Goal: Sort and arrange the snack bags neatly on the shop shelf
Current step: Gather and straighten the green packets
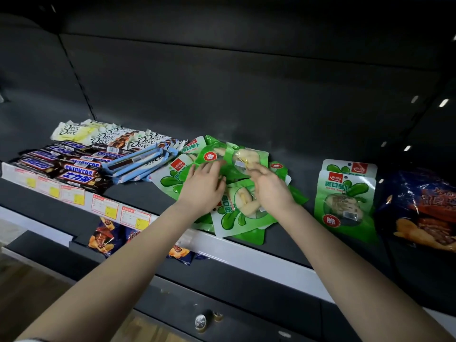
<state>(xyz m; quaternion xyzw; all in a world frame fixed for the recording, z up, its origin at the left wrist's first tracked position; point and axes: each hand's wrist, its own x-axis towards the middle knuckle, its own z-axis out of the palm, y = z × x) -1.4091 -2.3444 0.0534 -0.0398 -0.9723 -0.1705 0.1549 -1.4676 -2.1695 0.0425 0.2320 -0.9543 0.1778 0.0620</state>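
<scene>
I get a dim feed overall; the dark back panel soaks up light, while the green bags and white price strip read bright; small glints spot the right upright; the left hand and right hand smear at the fingers; straight edges bow near the corners, which darken.

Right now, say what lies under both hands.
A jumbled heap of green plastic snack bags. The left hand and right hand cover its middle, so the bags there are hidden.

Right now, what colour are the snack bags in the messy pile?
The snack bags are bright green with white and a red logo; head view.
</scene>
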